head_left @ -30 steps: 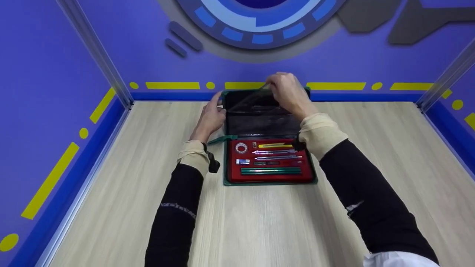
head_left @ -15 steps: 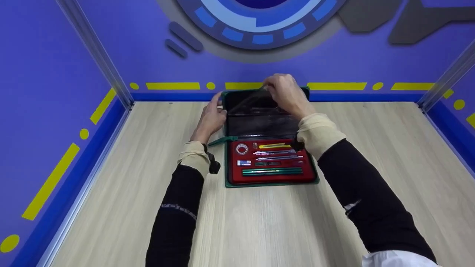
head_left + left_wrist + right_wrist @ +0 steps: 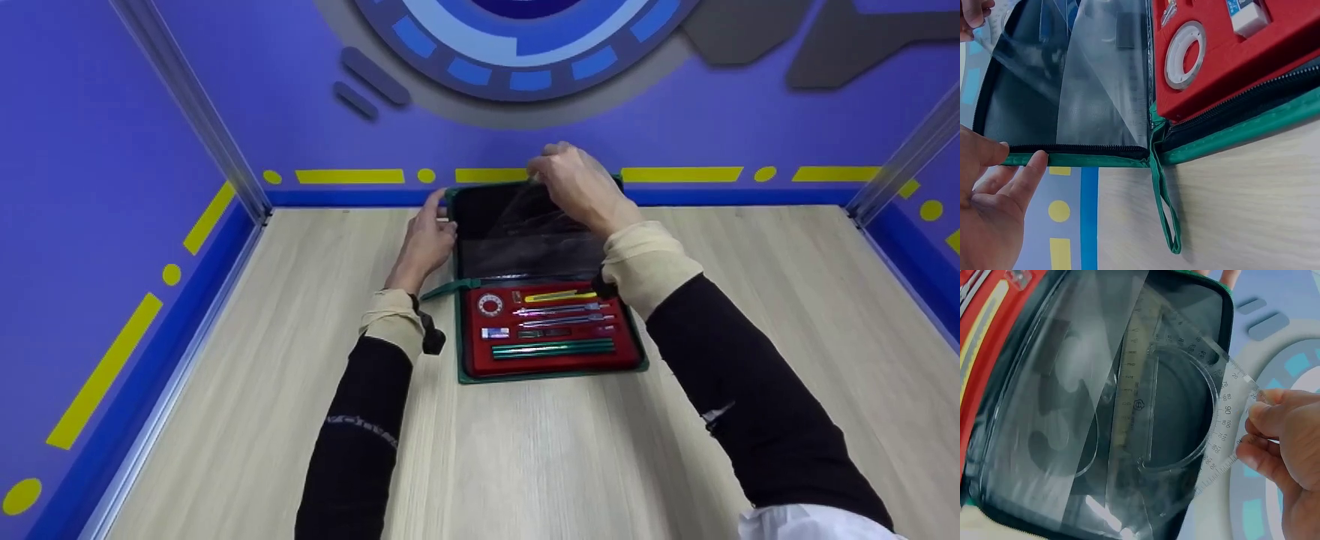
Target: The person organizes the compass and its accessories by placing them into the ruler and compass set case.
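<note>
A green zip case [image 3: 551, 379] lies unfolded on the table, its black lid leaning up against the back wall. My right hand [image 3: 577, 184] pinches the corner of a clear set square [image 3: 1224, 399] with a protractor cutout, thumb against fingers in the right wrist view. The set square's lower part overlaps the transparent pocket [image 3: 1100, 84] in the lid. At the lid's left edge, my left hand [image 3: 425, 244] holds the zipped rim between thumb and fingers. The red tray [image 3: 551, 365] in the case's base carries a tape roll [image 3: 490, 304], an eraser [image 3: 495, 333] and green pencils [image 3: 553, 349].
Compasses [image 3: 562, 309] and a yellow cutter [image 3: 559, 297] also sit in the red tray. A green strap loop [image 3: 1168, 208] sticks out from the case's left side at the fold. The blue wall [image 3: 262, 97] rises right behind the lid.
My right hand has shifted slightly left and up, and the set square stands more steeply at the pocket. The left hand stays at the lid's edge.
</note>
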{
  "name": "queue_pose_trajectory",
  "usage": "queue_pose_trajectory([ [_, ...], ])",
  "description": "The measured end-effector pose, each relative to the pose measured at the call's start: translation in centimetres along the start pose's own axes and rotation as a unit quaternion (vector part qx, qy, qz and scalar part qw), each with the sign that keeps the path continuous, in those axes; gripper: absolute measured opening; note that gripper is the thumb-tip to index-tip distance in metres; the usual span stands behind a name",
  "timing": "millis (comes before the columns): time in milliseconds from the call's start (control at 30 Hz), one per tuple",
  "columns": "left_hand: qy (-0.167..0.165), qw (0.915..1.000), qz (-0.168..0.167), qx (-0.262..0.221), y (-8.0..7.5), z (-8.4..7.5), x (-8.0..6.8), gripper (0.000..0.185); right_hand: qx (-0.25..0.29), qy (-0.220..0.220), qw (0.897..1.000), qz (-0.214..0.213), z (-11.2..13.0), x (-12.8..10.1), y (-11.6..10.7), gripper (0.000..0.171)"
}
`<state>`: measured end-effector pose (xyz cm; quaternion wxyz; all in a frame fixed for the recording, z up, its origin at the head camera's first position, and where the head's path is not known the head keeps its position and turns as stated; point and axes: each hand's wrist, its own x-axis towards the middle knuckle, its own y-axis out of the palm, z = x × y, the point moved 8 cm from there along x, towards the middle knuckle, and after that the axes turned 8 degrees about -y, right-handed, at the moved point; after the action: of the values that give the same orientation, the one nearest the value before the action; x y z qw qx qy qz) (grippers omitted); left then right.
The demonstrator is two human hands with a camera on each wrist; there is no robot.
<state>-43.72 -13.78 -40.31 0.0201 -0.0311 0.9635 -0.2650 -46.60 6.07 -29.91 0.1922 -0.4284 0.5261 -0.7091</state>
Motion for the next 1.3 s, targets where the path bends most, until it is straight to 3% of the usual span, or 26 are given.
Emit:
queue_pose_trajectory([
  [100,0.002,1.0000,-0.002,-0.002,0.0,0.1,0.0,0.062,0.014,0.004,1.000,0.006,-0.1,-0.2,0.4,0.028],
  [300,0.018,0.9998,-0.001,0.001,0.1,0.0,-0.2,0.062,0.101,0.036,0.994,0.008,-0.7,-0.6,1.6,0.019],
  [400,0.022,0.9997,-0.005,-0.001,0.1,0.0,-0.2,0.063,0.121,0.045,0.991,0.021,-0.6,-0.7,2.0,0.022],
  [600,0.020,0.9997,-0.001,-0.010,0.0,-0.2,-0.2,0.063,0.106,0.056,0.991,0.052,-0.8,-0.5,2.4,0.029],
  [833,0.010,0.9999,0.000,-0.010,0.3,0.1,-0.4,0.063,0.103,0.096,0.986,0.091,-2.5,-2.0,4.1,0.030],
  [1167,0.019,0.9998,-0.002,-0.008,0.8,-0.6,-0.2,0.064,0.070,0.052,0.992,0.090,-1.9,-2.7,4.7,0.037],
  [1300,0.025,0.9996,0.004,-0.010,0.9,-0.7,-0.2,0.065,0.075,0.059,0.994,0.059,-1.7,-2.9,5.3,0.033],
])
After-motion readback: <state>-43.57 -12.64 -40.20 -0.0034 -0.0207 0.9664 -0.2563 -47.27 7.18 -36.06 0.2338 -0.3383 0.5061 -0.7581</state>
